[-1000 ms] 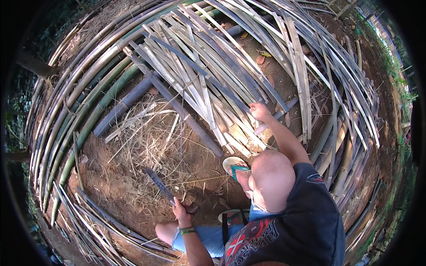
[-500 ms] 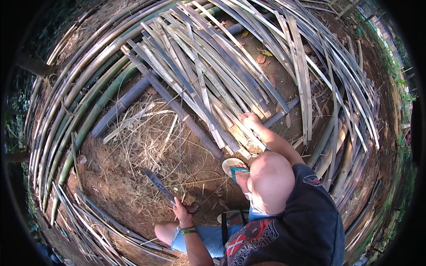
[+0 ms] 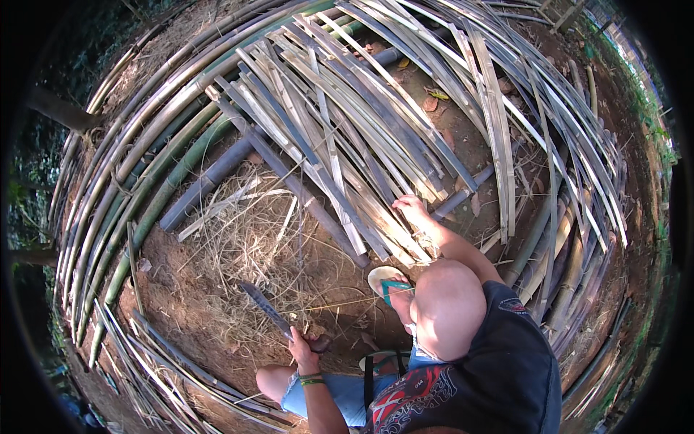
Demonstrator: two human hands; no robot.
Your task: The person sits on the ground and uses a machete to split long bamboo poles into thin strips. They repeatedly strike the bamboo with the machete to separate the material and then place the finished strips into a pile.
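Note:
On the left, my left hand (image 3: 304, 353) is closed round the handle of a machete (image 3: 266, 307). Its dark blade points up and away over the dirt and shavings. My right hand (image 3: 412, 207) reaches forward, fingers closed at the near ends of split bamboo strips (image 3: 383, 220). It seems to grip one strip, though its fingertips are partly hidden. The strips lie side by side in a loose pile, resting across dark bamboo poles (image 3: 311, 199).
Long green bamboo poles (image 3: 163, 177) curve along the left. More split strips (image 3: 571, 155) and whole poles (image 3: 538, 264) are stacked at the right. Fibrous shavings (image 3: 249, 249) cover the ground ahead of my sandalled foot (image 3: 396, 289). Thin strips (image 3: 155, 369) lie at the lower left.
The whole view has shifted slightly. My left hand still holds the machete, with its blade at nearly the same angle, and my right hand remains at the strip ends.

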